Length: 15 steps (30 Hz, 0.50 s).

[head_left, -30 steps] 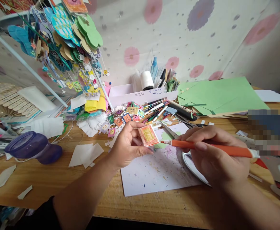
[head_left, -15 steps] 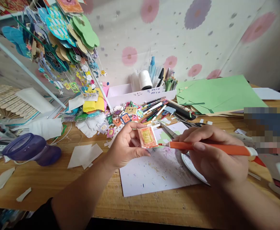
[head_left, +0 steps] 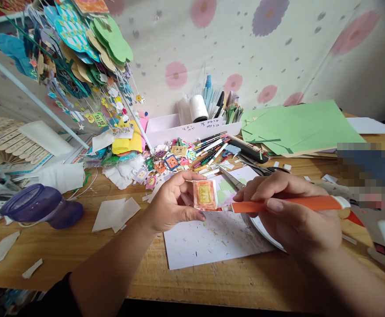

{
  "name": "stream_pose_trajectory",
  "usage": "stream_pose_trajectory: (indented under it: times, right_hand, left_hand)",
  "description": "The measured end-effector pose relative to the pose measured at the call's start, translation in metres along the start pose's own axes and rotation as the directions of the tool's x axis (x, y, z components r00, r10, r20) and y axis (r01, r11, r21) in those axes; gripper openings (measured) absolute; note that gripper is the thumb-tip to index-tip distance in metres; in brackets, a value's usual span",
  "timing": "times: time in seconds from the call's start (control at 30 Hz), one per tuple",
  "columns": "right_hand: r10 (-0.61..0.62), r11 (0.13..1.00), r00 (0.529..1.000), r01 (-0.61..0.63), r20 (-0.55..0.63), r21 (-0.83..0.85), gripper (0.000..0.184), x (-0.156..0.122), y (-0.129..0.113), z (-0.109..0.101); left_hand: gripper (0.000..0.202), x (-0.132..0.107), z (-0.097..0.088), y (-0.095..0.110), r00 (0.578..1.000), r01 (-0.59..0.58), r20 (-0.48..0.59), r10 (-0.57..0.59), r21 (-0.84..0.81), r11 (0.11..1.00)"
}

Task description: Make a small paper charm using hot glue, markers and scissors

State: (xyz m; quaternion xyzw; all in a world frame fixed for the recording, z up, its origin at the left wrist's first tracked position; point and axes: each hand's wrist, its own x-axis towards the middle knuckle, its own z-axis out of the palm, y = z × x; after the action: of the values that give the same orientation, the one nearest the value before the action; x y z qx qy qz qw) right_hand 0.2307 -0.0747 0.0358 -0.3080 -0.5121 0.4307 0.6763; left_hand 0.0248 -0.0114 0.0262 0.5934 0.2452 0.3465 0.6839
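Between the thumb and fingers of my left hand (head_left: pixel 174 200) is a small square paper piece (head_left: pixel 204 195), coloured orange with a yellow centre and a white edge. My right hand (head_left: pixel 294 209) grips an orange marker (head_left: pixel 250 207), held almost level. The marker's tip points left and meets, or nearly meets, the lower right edge of the piece. Below both hands lies a white sheet (head_left: pixel 195 246) with coloured specks. Scissors (head_left: pixel 230 177) rest behind my right hand, their handles partly covered. A round white-rimmed item (head_left: pixel 266 231) is mostly hidden under that hand.
A purple container (head_left: pixel 40 207) lies tipped at the left near white paper scraps (head_left: pixel 115 215). Several coloured paper squares (head_left: pixel 171 162) and pens (head_left: pixel 212 149) are heaped behind. Green paper (head_left: pixel 301 127) is stacked at the back right. Paper ornaments (head_left: pixel 76 35) hang from a frame at upper left.
My left hand has tilted the paper square more upright, and its lower edge now faces the marker tip. The marker has shifted slightly left and down. The whole view has moved a little.
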Motion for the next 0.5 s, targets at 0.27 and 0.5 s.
stream_pose_trajectory:
  times: [0.27,0.5]
  right_hand:
    - [0.014,0.998,1.0,-0.014,-0.001,0.054,0.011,0.0022,-0.0001,0.0021]
    - [0.028,0.999,1.0,-0.028,-0.009,0.028,0.015,0.0022,-0.0013,0.0015]
  left_hand:
    - [0.059,-0.0004,-0.001,0.0009,0.995,0.019,0.098,-0.012,-0.071,0.997]
    - [0.056,-0.0008,-0.0011,0.0021,0.992,0.029,0.128,-0.017,-0.089,0.996]
